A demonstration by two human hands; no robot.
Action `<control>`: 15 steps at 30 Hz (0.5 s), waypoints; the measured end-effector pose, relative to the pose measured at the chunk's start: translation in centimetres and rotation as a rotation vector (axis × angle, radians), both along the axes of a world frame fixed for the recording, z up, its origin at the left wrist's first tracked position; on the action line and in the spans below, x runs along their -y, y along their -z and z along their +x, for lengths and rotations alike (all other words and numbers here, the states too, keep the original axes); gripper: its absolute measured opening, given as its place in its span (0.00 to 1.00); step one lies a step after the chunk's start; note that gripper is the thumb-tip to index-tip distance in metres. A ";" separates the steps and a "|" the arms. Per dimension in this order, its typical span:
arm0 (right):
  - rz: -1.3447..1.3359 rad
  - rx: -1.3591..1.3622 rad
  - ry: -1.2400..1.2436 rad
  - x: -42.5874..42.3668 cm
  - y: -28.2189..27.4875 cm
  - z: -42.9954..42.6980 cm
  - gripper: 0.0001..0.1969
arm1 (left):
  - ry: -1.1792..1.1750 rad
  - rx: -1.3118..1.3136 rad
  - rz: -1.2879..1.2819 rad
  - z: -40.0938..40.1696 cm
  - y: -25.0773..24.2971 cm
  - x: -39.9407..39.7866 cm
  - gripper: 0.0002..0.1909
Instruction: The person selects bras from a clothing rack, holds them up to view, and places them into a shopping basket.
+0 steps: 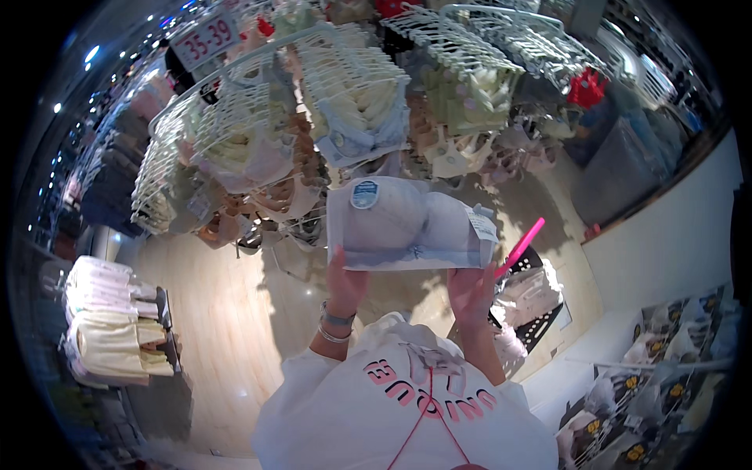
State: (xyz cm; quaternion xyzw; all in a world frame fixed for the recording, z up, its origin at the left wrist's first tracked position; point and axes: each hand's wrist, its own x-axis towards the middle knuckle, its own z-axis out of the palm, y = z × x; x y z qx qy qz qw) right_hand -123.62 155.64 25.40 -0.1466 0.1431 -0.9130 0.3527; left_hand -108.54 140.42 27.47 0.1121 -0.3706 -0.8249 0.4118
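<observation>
A pale lavender bra (388,223) in a clear flat package is held up in front of me. It bears a round blue sticker and a white tag with writing. My left hand (348,283) grips the package's lower left edge. At the lower right edge, my right hand (472,291) has hold of it too. Most of my fingers are hidden behind the package. Close to my right hand rises the pink handle (523,247) of a black shopping basket (543,329); whether the hand touches it I cannot tell.
Ahead, bras (358,123) hang from white hangers on several metal rails. Folded-looking light garments (111,317) hang on a stand at the left. A white counter (652,235) stands to the right. More packaged bras (658,382) hang at the lower right.
</observation>
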 end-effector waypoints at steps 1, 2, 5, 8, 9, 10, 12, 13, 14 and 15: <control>0.004 0.005 0.028 -0.3 0.1 -0.3 0.27 | 0.000 -0.034 0.042 -0.3 -0.3 0.1 0.30; 0.014 -0.014 0.070 -0.7 0.3 -0.5 0.27 | 0.001 -0.066 0.085 -0.6 -0.3 0.3 0.29; 0.027 -0.061 0.152 -1.9 -0.3 -0.7 0.27 | 0.032 -0.090 0.009 -1.1 0.2 0.8 0.29; 0.022 -0.074 0.208 -3.3 -0.3 -0.9 0.27 | 0.096 -0.164 -0.029 -1.8 0.8 1.0 0.28; 0.014 -0.057 0.221 -3.7 -0.2 -0.9 0.27 | 0.119 -0.159 -0.022 -2.2 0.5 0.8 0.28; 0.020 -0.052 0.244 -4.0 -0.2 -1.0 0.27 | 0.142 -0.165 -0.030 -2.6 0.1 0.5 0.28; 0.042 -0.063 0.274 -4.4 -0.1 -1.2 0.25 | 0.189 -0.167 -0.030 -3.7 0.0 0.3 0.28; 0.049 -0.058 0.300 -4.6 -0.1 -1.3 0.25 | 0.197 -0.136 0.058 -4.4 0.1 0.2 0.27; 0.071 -0.020 0.312 -4.8 0.0 -1.2 0.24 | 0.206 -0.102 0.145 -5.1 0.2 0.1 0.26; 0.092 0.021 0.326 -4.9 0.1 -1.4 0.23 | 0.237 -0.095 0.153 -6.1 0.3 -0.1 0.26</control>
